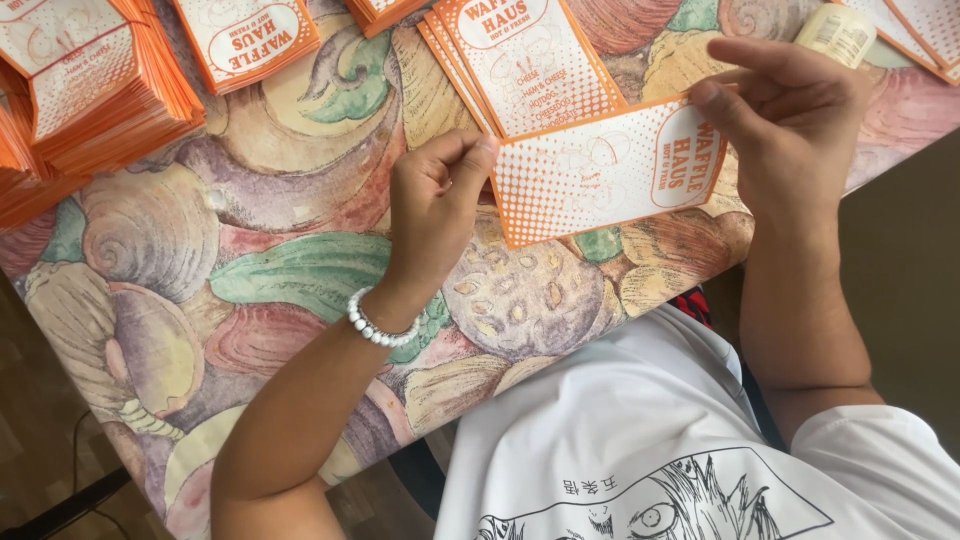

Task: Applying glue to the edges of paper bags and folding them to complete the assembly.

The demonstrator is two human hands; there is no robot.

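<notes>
I hold a flat orange-and-white paper sleeve (600,170) just above the table, printed side up. My left hand (435,205), with a white bead bracelet at the wrist, pinches its left end. My right hand (790,110) grips its right end with thumb on top. Under and behind the sleeve lies a small fanned pile of the same sleeves (520,60).
The table wears a cloth with a fruit and shell pattern (250,270). A tall stack of orange sleeves (90,90) stands at the far left, more sleeves (250,35) lie at the top, and a pale bottle (838,32) lies top right. The table edge runs diagonally near my lap.
</notes>
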